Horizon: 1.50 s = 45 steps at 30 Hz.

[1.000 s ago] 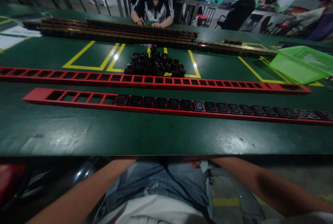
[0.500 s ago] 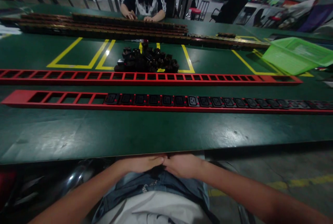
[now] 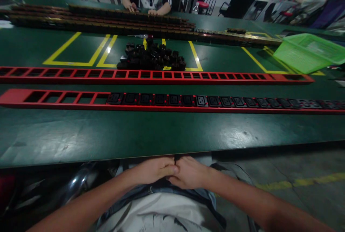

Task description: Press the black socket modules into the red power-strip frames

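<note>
Head view: we are resting left hand [image 3: 156, 170] and right hand [image 3: 190, 173] closed together off the near edge of the tabletop [image 3: 161, 131], gripping nothing visible. Nearest that edge, a red strip [image 3: 151, 108] is holding black sockets [image 3: 201, 100], five left openings lacking them; the farther strip [image 3: 145, 80] is showing none.

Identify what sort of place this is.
Probably an assembly workshop: a red rail partly filled with black sockets, a pile of loose black parts, and a green table marked with yellow lines.
</note>
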{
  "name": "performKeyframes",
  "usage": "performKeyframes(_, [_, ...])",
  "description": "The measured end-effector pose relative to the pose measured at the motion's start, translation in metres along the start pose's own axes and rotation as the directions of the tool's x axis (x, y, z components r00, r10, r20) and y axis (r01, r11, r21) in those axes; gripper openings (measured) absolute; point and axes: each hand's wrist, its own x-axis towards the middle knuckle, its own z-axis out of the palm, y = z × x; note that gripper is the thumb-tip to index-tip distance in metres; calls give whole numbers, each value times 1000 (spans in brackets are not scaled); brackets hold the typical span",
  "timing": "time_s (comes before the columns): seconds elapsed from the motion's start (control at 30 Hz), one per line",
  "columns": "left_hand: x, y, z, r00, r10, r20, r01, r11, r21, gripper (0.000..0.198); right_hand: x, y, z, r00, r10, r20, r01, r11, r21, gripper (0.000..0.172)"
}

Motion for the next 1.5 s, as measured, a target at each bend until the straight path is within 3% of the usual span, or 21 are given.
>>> performKeyframes(0.17, [-14,17,-18,990,100,102,-113,985,133,36,-3,2,-1,994,-48,-94,57,994,96,25])
performKeyframes(0.27, [-11,15,-9,1000,-7,0,7,970,242,30,-1,2,0,998,-14,-66,20,996,83,22])
performKeyframes(0.37, [-5,9,5,989,-99,-110,128,944,303,37,0,2,0,1000,19,-9,-19,999,42,24])
performKeyframes(0.43, [-4,8,5,995,-38,-89,60,966,253,43,-1,1,-2,1000,24,8,-24,1000,7,26])
performKeyframes(0.57, [-8,14,-9,985,161,58,-166,981,102,48,-2,-1,-5,999,-19,27,21,997,-75,27])
performKeyframes(0.7, [-5,9,-9,985,152,83,-155,988,29,54,0,-4,-2,997,-72,-11,70,989,-130,28])
performKeyframes(0.87, [4,-4,2,999,45,0,-45,999,30,64,3,-7,3,994,-102,-32,97,986,-136,25])
performKeyframes(1.07, [-4,10,-10,980,184,79,-187,982,33,60,0,-3,-2,999,-27,32,31,986,-162,28])
performKeyframes(1.27, [2,10,0,997,-74,-11,74,997,5,66,0,-4,-6,998,47,30,-46,998,-43,27])
performKeyframes(1.4, [-5,17,-17,986,135,96,-135,991,-11,59,0,-1,-3,1000,-16,-22,13,990,-143,28])
performKeyframes(1.5, [-6,15,-17,987,136,82,-135,991,-18,57,1,1,0,998,-36,-54,28,989,-144,30])
